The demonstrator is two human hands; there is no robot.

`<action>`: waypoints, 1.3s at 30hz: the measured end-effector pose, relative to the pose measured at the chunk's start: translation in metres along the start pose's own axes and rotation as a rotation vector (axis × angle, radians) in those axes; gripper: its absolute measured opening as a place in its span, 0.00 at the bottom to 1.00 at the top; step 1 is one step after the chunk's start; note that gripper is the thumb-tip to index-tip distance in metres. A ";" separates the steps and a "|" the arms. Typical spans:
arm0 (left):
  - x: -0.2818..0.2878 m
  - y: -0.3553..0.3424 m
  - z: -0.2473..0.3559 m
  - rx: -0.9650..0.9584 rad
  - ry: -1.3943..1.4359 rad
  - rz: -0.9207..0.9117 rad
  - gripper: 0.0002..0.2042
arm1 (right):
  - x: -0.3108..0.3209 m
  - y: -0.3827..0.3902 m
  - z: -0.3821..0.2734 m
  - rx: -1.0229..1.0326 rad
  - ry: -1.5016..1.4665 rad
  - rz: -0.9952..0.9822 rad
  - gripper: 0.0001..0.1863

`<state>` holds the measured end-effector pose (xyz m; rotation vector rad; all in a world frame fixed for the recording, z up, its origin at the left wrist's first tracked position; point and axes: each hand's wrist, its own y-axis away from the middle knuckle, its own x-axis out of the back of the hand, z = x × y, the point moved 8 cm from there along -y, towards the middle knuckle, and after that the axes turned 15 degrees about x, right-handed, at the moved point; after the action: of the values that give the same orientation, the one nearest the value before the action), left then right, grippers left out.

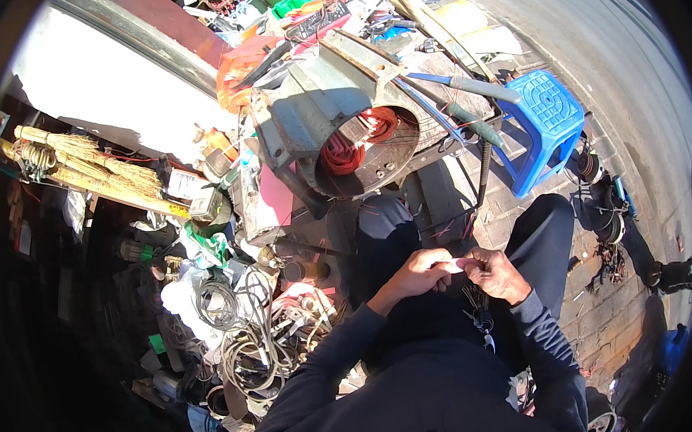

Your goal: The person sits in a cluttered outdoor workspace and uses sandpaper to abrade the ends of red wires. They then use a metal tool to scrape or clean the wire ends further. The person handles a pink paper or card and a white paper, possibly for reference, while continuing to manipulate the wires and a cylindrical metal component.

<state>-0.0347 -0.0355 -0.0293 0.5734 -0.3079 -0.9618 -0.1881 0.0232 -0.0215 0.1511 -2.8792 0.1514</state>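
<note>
Both hands closed, pinching the same small piece, one from each side. Left hand (419, 273): thumb and fingertips together on the left end of a small pale pink strip (459, 265); other fingers curled in, no spread. Right hand (498, 276): thumb and index clamped on the strip's right end, remaining fingers folded toward the palm. Hands sit close together; only a short length of the strip shows between them. Can't tell what it is or how much sits under the fingers.

Strip location: in the air above the lap, between the left knee (388, 223) and right knee (548, 215). What looks like a bunch of keys (476, 297) hangs just below the right hand; can't tell what it's attached to.

Ahead of the knees: large grey metal housing (297, 113), round opening facing the person, red-orange wire coils (341, 155) inside. Blue plastic stool (548, 110) to the right of it. Left of the legs: tangled grey cables (261, 353) among mixed scrap. Straw brooms (96, 157) lie further off, upper left. Neither hand touches any of these.
</note>
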 end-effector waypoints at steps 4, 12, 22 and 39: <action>0.005 0.004 0.003 -0.042 0.077 -0.064 0.11 | -0.001 -0.001 0.008 -0.109 -0.170 0.116 0.06; -0.007 0.004 -0.008 0.034 0.067 -0.110 0.10 | -0.012 -0.002 -0.001 -0.035 -0.039 -0.036 0.09; -0.004 0.013 -0.006 0.004 0.266 -0.182 0.09 | -0.009 -0.005 -0.004 -0.130 -0.182 0.035 0.12; -0.014 0.001 -0.015 -0.046 0.361 0.003 0.07 | -0.013 -0.004 0.017 -0.153 -0.283 0.222 0.11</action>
<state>-0.0338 -0.0182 -0.0410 0.6903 0.0356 -0.8417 -0.1791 0.0185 -0.0412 -0.1916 -3.1682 -0.0564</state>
